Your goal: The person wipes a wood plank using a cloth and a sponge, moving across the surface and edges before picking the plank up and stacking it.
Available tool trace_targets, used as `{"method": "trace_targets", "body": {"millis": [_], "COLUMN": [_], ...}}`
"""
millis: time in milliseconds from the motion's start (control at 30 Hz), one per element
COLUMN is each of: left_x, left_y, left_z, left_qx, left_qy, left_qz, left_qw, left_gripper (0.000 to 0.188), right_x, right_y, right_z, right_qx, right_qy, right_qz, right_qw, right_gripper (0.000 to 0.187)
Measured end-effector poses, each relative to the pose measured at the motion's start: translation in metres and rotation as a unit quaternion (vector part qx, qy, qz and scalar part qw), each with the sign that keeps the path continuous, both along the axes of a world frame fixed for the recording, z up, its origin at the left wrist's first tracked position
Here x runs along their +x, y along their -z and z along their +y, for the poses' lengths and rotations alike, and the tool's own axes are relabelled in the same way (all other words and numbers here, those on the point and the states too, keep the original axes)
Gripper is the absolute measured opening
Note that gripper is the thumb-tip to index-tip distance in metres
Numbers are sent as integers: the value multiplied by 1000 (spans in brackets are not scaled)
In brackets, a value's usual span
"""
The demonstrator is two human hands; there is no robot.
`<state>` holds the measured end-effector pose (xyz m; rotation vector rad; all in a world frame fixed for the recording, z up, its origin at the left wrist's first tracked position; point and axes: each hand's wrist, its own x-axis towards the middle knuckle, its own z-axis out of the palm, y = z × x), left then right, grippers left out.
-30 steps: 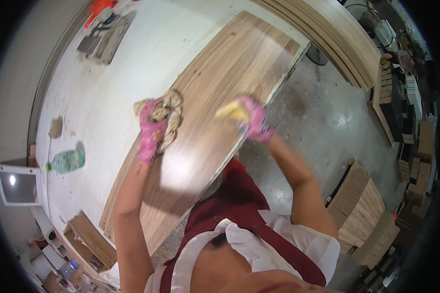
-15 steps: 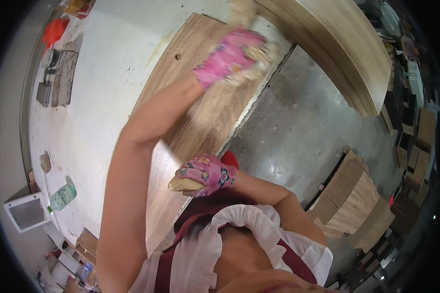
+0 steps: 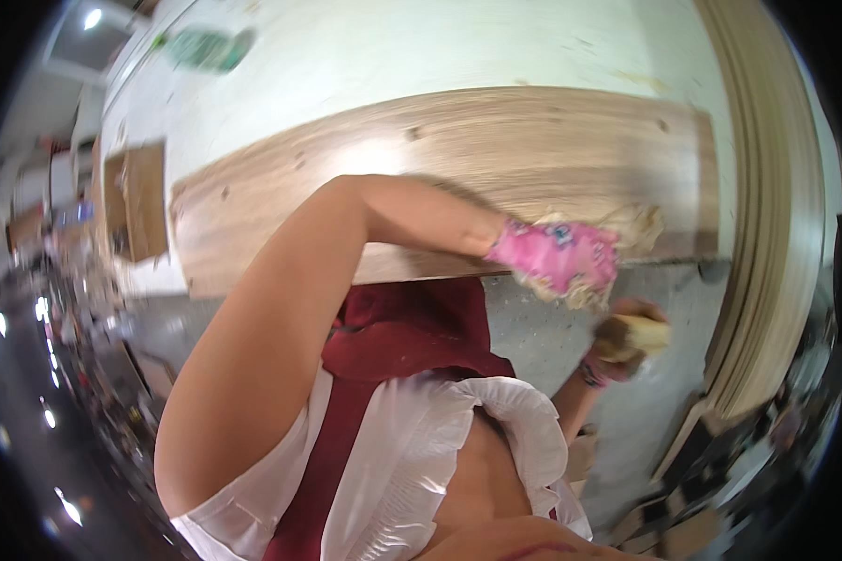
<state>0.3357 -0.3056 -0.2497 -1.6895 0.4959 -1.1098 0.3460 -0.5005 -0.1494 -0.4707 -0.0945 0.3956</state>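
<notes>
A long wood-grain board (image 3: pixel 440 159) lies on a white worktable (image 3: pixel 393 47). My left hand (image 3: pixel 557 257), in a pink glove, presses a beige rag (image 3: pixel 631 224) against the board's near edge, close to its right end. My bare left arm crosses the middle of the view. My right hand (image 3: pixel 613 360), also in a pink glove, holds a yellowish sponge block (image 3: pixel 638 335) below the board's edge, over the grey floor and off the board.
A stack of long pale boards (image 3: pixel 767 187) runs down the right side. A green bottle (image 3: pixel 201 47) lies on the table at the top left. A small brown panel (image 3: pixel 136 196) sits left of the board. Clutter and wood pieces fill the lower right floor.
The view has swung around. My left hand with the rag has travelled along the board toward its end. My right hand with the sponge stays off the board, low near my body.
</notes>
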Motion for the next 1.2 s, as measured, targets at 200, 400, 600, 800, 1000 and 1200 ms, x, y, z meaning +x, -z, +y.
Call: {"method": "trace_targets", "body": {"millis": [200,400,600,800,1000,1200], "left_x": [-272,-465,-649,-695,-629,-660], "left_y": [-65,-89,-93,-93,-75,-71], "left_z": [69,140,173,183,191,125], "left_qx": [-776,-891,-916,-914,-872,-867], "left_qy": [162,403,121,62,-253,-334], "left_qz": [327,133,-347,-363,-306,-269], "left_qw": [515,158,161,169,286,253], "left_gripper": [42,60,47,26,48,43], "right_x": [28,2,-28,-50,-61,-119], "right_y": [-11,30,58,33,44,53], "right_z": [58,168,248,318,354,334], "right_qx": [-174,-91,-292,-340,-528,-509], "right_qy": [64,-224,-157,-128,-101,-79], "right_qz": [-135,-168,-228,-375,-486,-604], "right_qw": [973,956,915,853,689,608], "right_gripper": [48,49,44,45,46,48]}}
